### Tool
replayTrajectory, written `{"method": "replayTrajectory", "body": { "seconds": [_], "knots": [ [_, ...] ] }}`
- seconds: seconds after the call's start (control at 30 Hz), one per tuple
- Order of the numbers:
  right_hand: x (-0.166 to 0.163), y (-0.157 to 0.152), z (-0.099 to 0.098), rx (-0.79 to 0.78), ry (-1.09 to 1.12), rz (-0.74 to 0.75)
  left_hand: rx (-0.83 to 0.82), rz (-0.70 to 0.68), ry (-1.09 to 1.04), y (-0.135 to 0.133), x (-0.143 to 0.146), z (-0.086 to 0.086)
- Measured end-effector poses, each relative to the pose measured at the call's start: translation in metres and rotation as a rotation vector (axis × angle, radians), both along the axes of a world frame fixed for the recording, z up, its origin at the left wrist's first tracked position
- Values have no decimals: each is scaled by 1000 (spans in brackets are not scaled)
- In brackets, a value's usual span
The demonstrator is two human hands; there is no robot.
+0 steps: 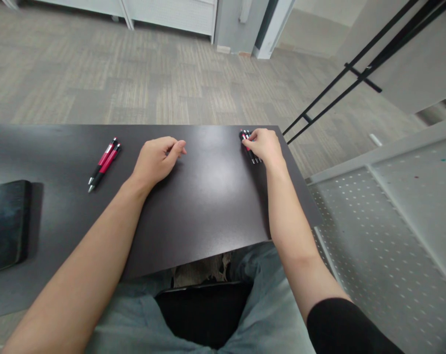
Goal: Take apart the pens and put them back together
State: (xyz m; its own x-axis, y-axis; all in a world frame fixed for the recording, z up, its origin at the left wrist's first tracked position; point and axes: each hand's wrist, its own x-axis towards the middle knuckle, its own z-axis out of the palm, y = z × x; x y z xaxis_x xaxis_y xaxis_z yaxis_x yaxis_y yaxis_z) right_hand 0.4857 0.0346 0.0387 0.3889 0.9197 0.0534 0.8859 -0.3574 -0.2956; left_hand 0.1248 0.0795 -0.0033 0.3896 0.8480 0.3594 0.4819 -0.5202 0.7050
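Observation:
My right hand [266, 145] rests at the far right corner of the dark table [208, 196], its fingers closed around a small bunch of red and black pens [248, 142] lying on the surface. My left hand [158, 158] lies near the middle of the table in a loose curl, fingertips together, with nothing visible in it. Two red and black pens [104, 163] lie side by side to its left, apart from the hand.
A black tablet or case [5, 223] lies at the table's left edge. A grey perforated metal surface [392, 221] stands to the right of the table. Black metal bars [355, 69] slant at the upper right. Carpet floor lies beyond.

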Motion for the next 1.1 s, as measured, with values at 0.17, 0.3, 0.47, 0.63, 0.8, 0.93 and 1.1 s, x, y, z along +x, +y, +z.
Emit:
{"method": "replayTrajectory", "body": {
  "seconds": [0.17,0.3,0.47,0.63,0.8,0.93,1.1],
  "knots": [
    [1,1,-3,15,-10,-18,-2,23,9,0,3,-4],
    [2,2,-2,6,-22,-37,41,113,58,2,1,-3],
    [-7,0,9,50,18,-40,47,524,166,6,-22,11],
    [-29,-4,21,56,18,-27,-18,775,309,13,-57,11],
    [-42,-6,19,103,40,63,-87,814,419,16,-69,7],
    [-43,-6,12,144,53,129,-141,776,469,14,-63,14],
    [-43,-2,5,159,96,199,-105,718,395,13,-54,19]
  ]
}}
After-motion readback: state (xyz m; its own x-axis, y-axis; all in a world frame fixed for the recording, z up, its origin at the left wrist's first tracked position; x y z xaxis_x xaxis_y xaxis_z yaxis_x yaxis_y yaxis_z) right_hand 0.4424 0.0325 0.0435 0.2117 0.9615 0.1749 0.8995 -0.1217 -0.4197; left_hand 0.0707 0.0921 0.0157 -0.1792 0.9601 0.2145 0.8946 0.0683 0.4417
